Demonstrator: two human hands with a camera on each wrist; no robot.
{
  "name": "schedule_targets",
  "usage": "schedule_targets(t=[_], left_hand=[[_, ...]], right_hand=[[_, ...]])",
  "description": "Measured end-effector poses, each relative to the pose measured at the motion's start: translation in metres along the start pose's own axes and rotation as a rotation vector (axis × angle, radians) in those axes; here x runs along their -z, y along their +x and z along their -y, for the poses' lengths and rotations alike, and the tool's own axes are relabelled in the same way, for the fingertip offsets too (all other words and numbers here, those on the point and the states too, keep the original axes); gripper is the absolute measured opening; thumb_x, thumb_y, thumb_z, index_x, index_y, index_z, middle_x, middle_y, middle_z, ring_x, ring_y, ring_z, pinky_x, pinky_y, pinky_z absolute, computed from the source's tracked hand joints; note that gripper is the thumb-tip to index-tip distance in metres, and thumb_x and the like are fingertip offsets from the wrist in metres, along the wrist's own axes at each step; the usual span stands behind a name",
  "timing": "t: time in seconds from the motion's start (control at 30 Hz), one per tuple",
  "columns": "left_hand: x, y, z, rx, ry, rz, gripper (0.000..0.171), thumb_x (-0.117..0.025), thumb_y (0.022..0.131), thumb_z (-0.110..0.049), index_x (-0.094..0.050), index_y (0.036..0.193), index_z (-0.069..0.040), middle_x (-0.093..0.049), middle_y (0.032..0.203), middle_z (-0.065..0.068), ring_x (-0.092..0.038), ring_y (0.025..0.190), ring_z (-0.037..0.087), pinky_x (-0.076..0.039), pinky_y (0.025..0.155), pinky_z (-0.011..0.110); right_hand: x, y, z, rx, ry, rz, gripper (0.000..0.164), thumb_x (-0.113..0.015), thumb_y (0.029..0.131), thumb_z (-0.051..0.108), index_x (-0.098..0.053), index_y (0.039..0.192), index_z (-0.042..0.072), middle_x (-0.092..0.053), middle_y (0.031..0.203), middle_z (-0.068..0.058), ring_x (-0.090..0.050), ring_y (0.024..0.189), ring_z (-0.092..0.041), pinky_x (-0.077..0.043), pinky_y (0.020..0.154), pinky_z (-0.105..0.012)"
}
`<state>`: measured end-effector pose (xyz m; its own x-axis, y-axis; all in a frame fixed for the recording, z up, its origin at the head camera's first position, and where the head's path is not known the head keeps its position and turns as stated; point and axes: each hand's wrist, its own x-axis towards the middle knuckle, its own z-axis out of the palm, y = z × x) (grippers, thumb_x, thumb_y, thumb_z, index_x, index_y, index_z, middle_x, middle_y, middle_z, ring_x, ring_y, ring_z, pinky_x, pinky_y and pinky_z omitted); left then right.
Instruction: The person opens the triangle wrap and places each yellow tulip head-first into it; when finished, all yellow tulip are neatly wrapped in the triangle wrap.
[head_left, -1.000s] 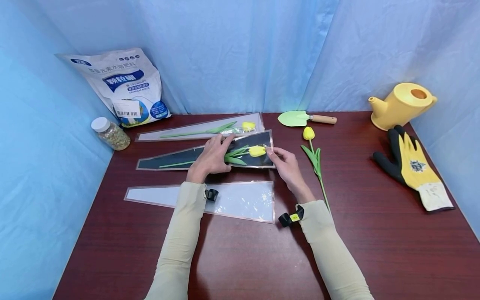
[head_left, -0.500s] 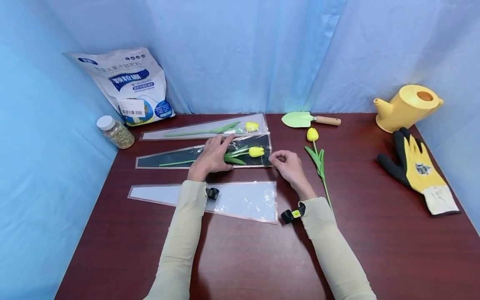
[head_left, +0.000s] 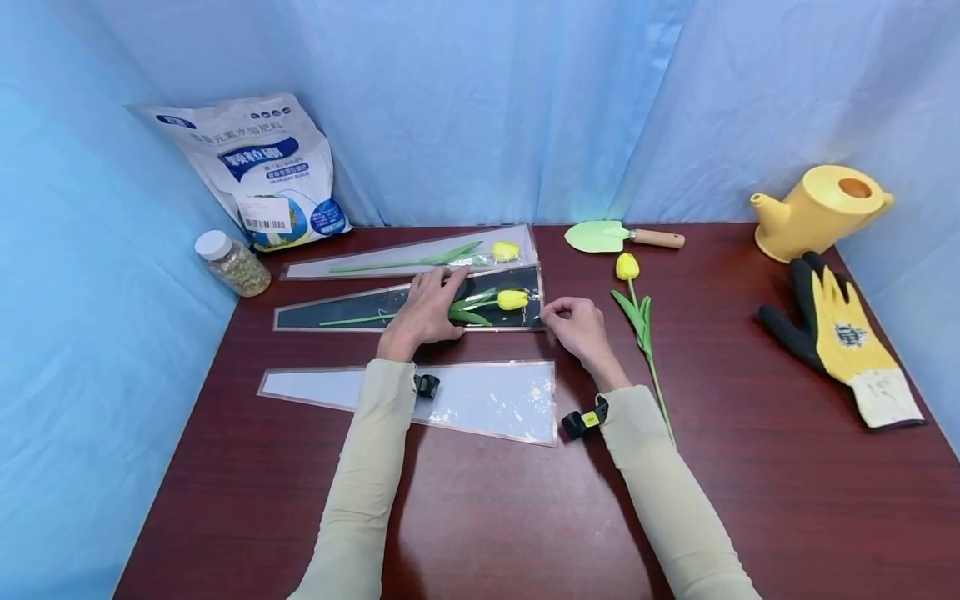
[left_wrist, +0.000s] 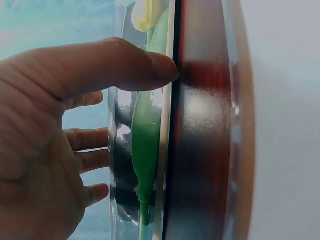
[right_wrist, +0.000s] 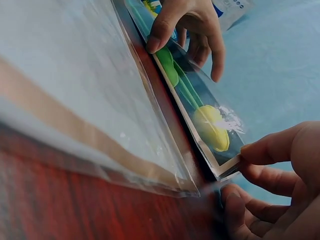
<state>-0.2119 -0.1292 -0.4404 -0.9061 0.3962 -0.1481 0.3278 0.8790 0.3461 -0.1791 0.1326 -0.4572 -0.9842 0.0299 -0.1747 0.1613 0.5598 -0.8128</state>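
A tapered clear-fronted flower sleeve with a black back point(head_left: 345, 310) lies across the table in the head view. Inside it is a yellow tulip point(head_left: 513, 300) with green leaves, its bloom near the wide right end. My left hand point(head_left: 426, 310) rests over the sleeve's middle, hiding part of the stem; in the left wrist view the thumb lies at the near edge and the fingers at the far edge. At the wide end's near corner, my right hand point(head_left: 585, 329) pinches the sleeve's edge between thumb and fingers, as the right wrist view shows.
Behind lies a white sleeve point(head_left: 307, 269) holding another tulip; in front lies a white sleeve point(head_left: 487, 400). A loose tulip point(head_left: 642, 325), trowel point(head_left: 600, 237), watering can point(head_left: 813, 212) and glove point(head_left: 847, 333) are rightward. A jar point(head_left: 234, 265) and fertilizer bag point(head_left: 258, 175) stand left.
The black sleeve's wide end, raised a second ago, now lies flatter. My right hand has shifted slightly from the mouth's edge toward its near corner. My left hand has stayed in place.
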Motion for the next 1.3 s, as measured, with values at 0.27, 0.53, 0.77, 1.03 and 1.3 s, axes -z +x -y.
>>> schedule_targets(t=[0.27, 0.53, 0.77, 1.03, 1.3], left_hand=[[-0.001, -0.002, 0.0, 0.007, -0.009, -0.008, 0.096, -0.079, 0.084, -0.027, -0.02, 0.16, -0.022, -0.031, 0.157, 0.015, -0.026, 0.15, 0.034, -0.013, 0.128, 0.052], [0.004, -0.004, -0.006, 0.0, -0.004, -0.025, 0.097, -0.08, 0.084, -0.026, -0.02, 0.161, -0.018, -0.025, 0.163, 0.015, -0.021, 0.153, 0.034, -0.013, 0.128, 0.051], [0.022, -0.017, -0.02, -0.044, -0.051, -0.125, 0.093, -0.079, 0.084, -0.027, -0.025, 0.159, -0.014, -0.025, 0.163, 0.016, -0.021, 0.153, 0.034, -0.014, 0.128, 0.051], [0.022, -0.044, -0.037, -0.133, -0.138, -0.209, 0.085, -0.077, 0.088, -0.032, -0.032, 0.156, -0.009, -0.028, 0.162, 0.018, -0.023, 0.153, 0.035, -0.021, 0.125, 0.054], [-0.006, -0.067, -0.048, -0.175, -0.164, -0.134, 0.084, -0.078, 0.086, -0.036, -0.038, 0.153, -0.005, -0.036, 0.158, 0.021, -0.031, 0.15, 0.038, -0.028, 0.122, 0.056]], right_hand=[[0.002, 0.001, 0.0, 0.003, -0.066, 0.002, 0.02, -0.061, 0.091, 0.023, -0.077, 0.094, 0.012, -0.067, 0.067, -0.004, -0.061, 0.081, -0.023, -0.043, 0.079, -0.029], [0.008, 0.0, 0.0, -0.006, -0.079, 0.042, 0.024, -0.06, 0.096, 0.027, -0.074, 0.103, 0.009, -0.074, 0.086, -0.013, -0.065, 0.095, -0.028, -0.047, 0.09, -0.036], [0.018, -0.014, 0.0, -0.004, -0.088, 0.087, 0.038, -0.06, 0.098, 0.028, -0.062, 0.128, 0.006, -0.067, 0.127, -0.016, -0.064, 0.117, -0.032, -0.049, 0.102, -0.047], [0.024, -0.046, -0.006, 0.096, -0.113, 0.14, 0.048, -0.062, 0.097, 0.029, -0.052, 0.138, 0.004, -0.057, 0.137, -0.019, -0.063, 0.12, -0.035, -0.049, 0.102, -0.05], [0.022, -0.077, -0.016, 0.266, -0.179, 0.146, 0.052, -0.067, 0.094, 0.027, -0.052, 0.136, 0.001, -0.058, 0.13, -0.021, -0.06, 0.115, -0.034, -0.052, 0.096, -0.049]])
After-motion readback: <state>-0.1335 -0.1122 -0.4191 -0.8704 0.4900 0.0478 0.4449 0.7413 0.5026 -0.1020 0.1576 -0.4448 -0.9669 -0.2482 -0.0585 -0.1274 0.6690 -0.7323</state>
